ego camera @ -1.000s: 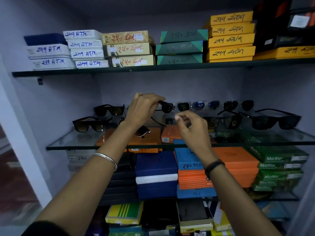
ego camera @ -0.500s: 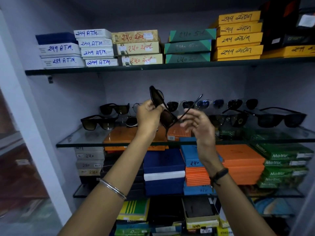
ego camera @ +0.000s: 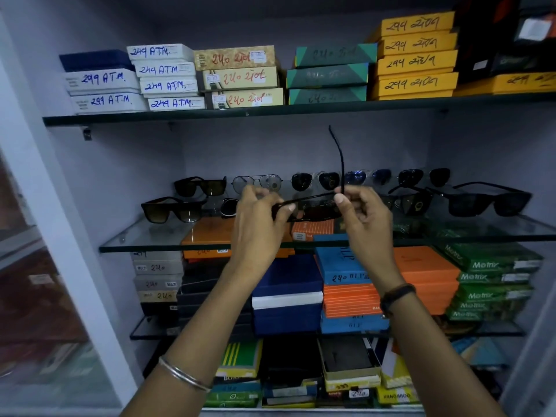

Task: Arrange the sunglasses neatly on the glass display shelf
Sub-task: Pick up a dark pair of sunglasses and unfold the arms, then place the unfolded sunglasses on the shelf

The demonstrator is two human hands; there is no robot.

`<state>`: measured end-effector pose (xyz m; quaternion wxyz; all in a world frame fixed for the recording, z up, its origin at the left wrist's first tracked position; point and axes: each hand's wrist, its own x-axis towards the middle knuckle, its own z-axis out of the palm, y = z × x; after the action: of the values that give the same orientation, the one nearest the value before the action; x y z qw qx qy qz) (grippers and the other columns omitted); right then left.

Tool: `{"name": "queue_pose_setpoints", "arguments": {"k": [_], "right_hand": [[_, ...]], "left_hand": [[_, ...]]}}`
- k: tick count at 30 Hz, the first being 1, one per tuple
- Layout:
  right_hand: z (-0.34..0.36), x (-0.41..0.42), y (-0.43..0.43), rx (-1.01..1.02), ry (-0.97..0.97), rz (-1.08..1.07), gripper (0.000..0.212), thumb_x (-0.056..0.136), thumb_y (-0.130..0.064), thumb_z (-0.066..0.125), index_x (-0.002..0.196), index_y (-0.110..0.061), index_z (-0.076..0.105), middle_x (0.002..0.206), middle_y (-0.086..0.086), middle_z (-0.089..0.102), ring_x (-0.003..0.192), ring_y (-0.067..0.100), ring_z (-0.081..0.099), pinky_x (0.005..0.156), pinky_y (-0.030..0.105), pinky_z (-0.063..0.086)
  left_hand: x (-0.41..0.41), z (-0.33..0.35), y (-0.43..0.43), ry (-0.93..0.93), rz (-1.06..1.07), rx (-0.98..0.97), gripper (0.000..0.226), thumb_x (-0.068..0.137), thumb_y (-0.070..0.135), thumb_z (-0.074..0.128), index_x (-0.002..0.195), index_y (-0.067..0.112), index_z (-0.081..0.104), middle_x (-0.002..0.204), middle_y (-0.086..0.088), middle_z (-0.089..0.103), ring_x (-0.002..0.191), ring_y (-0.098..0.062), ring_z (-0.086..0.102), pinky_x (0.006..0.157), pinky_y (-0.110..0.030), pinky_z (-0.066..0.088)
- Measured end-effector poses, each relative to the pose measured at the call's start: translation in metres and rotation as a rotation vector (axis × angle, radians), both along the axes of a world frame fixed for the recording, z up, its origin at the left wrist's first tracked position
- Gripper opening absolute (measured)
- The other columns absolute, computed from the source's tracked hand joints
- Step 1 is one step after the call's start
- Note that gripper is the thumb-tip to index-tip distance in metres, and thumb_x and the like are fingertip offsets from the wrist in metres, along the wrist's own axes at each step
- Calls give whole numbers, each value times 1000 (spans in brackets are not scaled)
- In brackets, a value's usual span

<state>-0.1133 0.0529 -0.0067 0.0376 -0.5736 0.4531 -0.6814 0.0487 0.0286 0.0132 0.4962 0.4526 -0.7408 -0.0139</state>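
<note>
Both hands hold one dark pair of sunglasses (ego camera: 313, 209) level above the front of the glass display shelf (ego camera: 144, 243). My left hand (ego camera: 258, 218) pinches its left end. My right hand (ego camera: 365, 212) grips the right end, where one temple arm sticks straight up. Several other sunglasses stand on the shelf: a back row of aviators (ego camera: 316, 180) along the wall, a brown-lensed pair (ego camera: 171, 209) at the front left, and a black pair (ego camera: 487, 201) at the right.
Stacked labelled boxes (ego camera: 240, 76) fill the shelf above. Orange, blue and green boxes (ego camera: 355, 272) sit under the glass shelf, with more on lower levels. A white cabinet frame (ego camera: 60, 224) and a glass door stand at the left.
The held sunglasses have turned from tilted upright to level. One temple arm has swung up to vertical. Both hands have spread apart along the frame.
</note>
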Motion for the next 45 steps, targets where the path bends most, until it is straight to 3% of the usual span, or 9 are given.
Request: {"name": "queue_pose_setpoints", "arguments": {"k": [4,10,15,20,24,30,38,40,45], "right_hand": [[1,-3,2,9,11,-4,20,89,-30,52,101,-16,60,100,3,58,88,15,59,73,43,57],[-7,1,1,8,23,16,8,92,-24,51,96,-20,57,100,10,61,81,6,56,67,11,48],[-7,1,2,31,24,19,8,93,-26,49,99,-23,54,91,3,63,73,5,59,63,13,51],[-3,-15,1,62,-9,2,16,93,-23,50,108,-18,47,80,-3,63,55,1,57,49,10,46],[1,-31,-7,148,-29,-22,3,92,-21,52,90,-19,52,75,-2,62,46,-2,54,44,10,43],[2,-38,-18,247,1,-77,13,92,-24,53,93,-15,62,65,0,64,54,5,60,55,15,48],[-2,-27,-32,264,283,-242,26,92,-6,50,117,-2,58,122,14,49,101,17,54,87,13,46],[-1,-26,-38,293,286,-236,28,93,-3,47,120,-2,55,118,5,44,98,11,52,76,0,42],[-1,-24,-44,382,463,-359,23,90,-9,53,109,1,61,128,21,44,103,30,58,89,35,53]], "left_hand": [[3,-7,-3,-146,118,-197,29,87,32,59,104,11,67,112,-6,56,101,-19,47,78,-33,49],[1,-10,-7,395,-61,-7,34,95,33,45,85,13,71,79,8,49,78,-5,51,71,-19,39],[-7,-9,-8,635,-206,319,42,96,38,39,74,17,68,76,9,59,65,-5,53,60,-34,49],[-12,-1,-12,490,-276,532,26,96,33,42,106,16,58,93,0,59,53,-10,48,44,-24,41],[-11,-4,-18,360,-395,336,42,93,28,50,132,35,35,104,8,50,47,-8,52,50,-28,52],[-7,-11,-36,213,-383,252,10,89,19,58,97,18,64,114,-11,53,75,-7,65,69,-22,57],[-25,-12,-56,-31,-78,107,11,84,17,65,87,7,68,97,-12,61,80,-17,59,78,-30,51],[-27,-12,-59,-81,-47,83,11,83,16,66,87,6,68,101,-12,60,82,-14,55,76,-25,47],[-30,-8,-62,-161,-30,55,18,84,16,65,93,0,67,107,-15,59,90,-23,60,75,-21,43]]}}
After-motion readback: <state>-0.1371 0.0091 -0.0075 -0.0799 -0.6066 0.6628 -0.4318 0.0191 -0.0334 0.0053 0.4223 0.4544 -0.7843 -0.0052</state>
